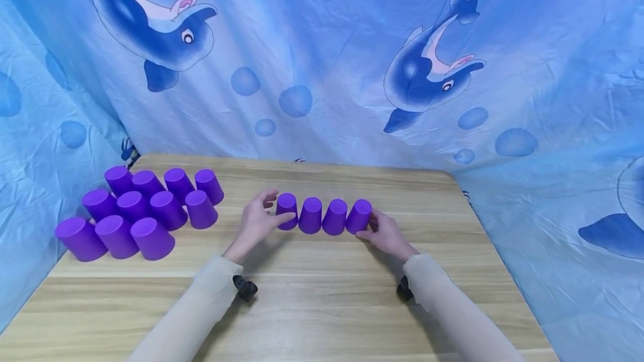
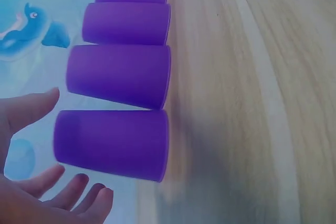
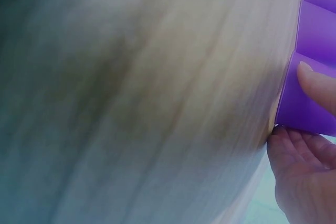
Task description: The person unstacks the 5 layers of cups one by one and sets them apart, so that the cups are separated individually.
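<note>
Several purple cups stand upside down in a short row across the middle of the table. At the row's left end, my left hand (image 1: 257, 221) is spread around the leftmost cup (image 1: 287, 212). The left wrist view shows gaps between that cup (image 2: 111, 144) and the thumb and fingers. My right hand (image 1: 384, 232) holds the rightmost cup (image 1: 359, 217) low on its side. In the right wrist view the thumb lies on this cup (image 3: 299, 103), with the fingers against its far side. Between the end cups stand two more, a middle-left cup (image 1: 310, 217) and a middle-right cup (image 1: 335, 218).
At the left of the wooden table (image 1: 312, 306), more upside-down purple cups stand in staggered rows, among them a front cup (image 1: 152, 239) and a back cup (image 1: 209, 187). A blue curtain (image 1: 327, 71) with dolphins hangs behind and at both sides.
</note>
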`<state>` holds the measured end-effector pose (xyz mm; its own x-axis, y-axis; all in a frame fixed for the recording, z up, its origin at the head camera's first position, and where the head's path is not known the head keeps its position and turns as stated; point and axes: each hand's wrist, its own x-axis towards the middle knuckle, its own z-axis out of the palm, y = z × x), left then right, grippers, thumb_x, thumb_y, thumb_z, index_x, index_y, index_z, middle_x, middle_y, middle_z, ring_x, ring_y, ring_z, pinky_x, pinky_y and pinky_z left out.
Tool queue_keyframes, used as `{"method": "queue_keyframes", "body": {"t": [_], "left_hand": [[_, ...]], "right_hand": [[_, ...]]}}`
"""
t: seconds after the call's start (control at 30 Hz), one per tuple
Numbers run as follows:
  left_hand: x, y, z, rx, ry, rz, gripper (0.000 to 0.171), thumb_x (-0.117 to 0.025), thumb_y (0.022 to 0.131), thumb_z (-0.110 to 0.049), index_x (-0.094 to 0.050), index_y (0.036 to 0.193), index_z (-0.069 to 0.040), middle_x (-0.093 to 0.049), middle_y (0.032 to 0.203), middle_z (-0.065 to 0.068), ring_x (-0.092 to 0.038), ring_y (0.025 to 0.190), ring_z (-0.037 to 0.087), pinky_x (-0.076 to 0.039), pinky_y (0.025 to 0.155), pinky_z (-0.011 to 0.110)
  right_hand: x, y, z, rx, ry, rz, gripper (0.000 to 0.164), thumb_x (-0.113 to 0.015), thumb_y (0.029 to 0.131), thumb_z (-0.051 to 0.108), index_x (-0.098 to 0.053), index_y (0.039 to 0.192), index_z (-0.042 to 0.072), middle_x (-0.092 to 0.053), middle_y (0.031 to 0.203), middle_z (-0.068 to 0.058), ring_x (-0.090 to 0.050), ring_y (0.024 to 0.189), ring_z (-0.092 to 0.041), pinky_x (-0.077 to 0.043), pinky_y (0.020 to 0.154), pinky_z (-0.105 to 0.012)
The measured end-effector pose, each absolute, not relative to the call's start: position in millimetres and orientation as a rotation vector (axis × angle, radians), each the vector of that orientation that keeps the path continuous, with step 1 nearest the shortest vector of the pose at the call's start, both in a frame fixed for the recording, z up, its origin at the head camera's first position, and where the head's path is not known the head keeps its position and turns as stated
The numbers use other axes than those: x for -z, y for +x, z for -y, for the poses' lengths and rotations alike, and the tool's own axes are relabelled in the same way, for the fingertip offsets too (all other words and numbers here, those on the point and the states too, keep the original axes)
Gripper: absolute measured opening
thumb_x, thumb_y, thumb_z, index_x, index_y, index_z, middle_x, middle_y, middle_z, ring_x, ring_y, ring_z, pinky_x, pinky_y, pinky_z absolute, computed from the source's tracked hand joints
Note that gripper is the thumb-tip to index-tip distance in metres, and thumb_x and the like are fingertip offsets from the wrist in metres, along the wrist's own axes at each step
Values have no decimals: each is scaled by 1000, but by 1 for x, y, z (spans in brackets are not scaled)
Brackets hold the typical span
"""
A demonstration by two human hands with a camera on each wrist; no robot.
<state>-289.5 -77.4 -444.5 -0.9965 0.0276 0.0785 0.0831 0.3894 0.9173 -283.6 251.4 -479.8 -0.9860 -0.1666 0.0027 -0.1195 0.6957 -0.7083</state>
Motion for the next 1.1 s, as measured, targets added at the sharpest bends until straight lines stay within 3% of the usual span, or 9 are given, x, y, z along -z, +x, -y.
{"method": "queue_keyframes", "body": {"t": [0.17,0.4,1.1], "left_hand": [[452,-295,72,1684,-102,2607,75,-87,69,-19,-51,133,-3,-58,123,20,-55,111,36,-47,91,46],[456,-296,74,1697,-57,2570,58,-81,73,-7,-57,125,-2,-62,114,19,-59,104,33,-49,89,43],[448,-254,145,1495,-101,2537,56,-82,76,-14,-56,122,3,-63,110,24,-62,99,36,-54,82,42]], "right_hand": [[480,-283,-250,1159,-234,-2839,62,-80,79,17,-51,131,0,-61,121,-18,-57,112,-32,-46,95,-41],[479,-283,-249,1148,-221,-2840,60,-80,79,17,-52,130,1,-61,120,-17,-58,112,-32,-46,95,-42],[480,-283,-250,1147,-219,-2850,55,-80,78,15,-55,125,2,-62,119,-17,-58,111,-33,-46,95,-43]]}}
